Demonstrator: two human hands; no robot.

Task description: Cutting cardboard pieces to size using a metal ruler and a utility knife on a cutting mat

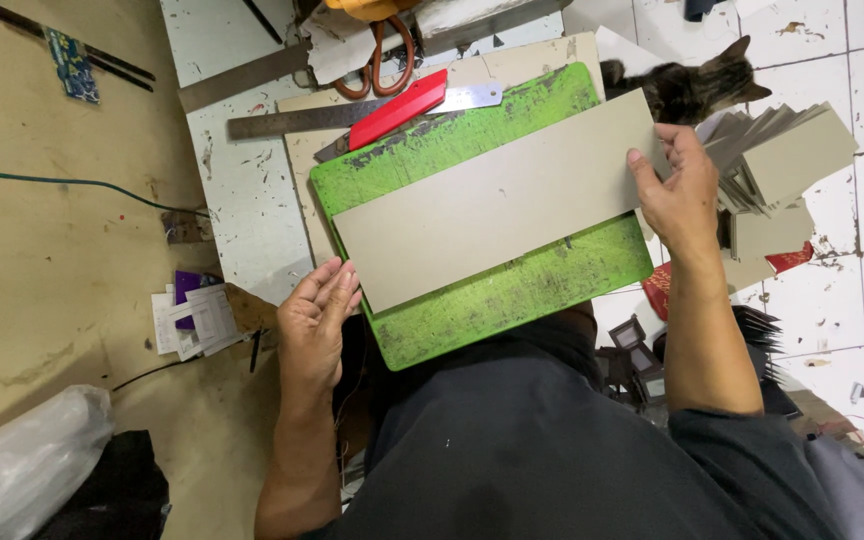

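Note:
A long grey cardboard sheet (497, 200) lies slanted across a worn green cutting mat (512, 295) that rests on my lap. My right hand (680, 195) grips the sheet's right end, thumb on top. At the sheet's lower left corner, my left hand (314, 322) holds the edge with its fingers together. The sheet lies flat on the mat and covers its middle.
A red utility knife (398, 108) and a steel ruler (352, 112) lie just beyond the mat, with orange-handled scissors (382, 65) behind them. A stack of grey card pieces (777, 160) and a cat (692, 85) are on the tiled floor at right. Small paper pieces (195, 318) lie at left.

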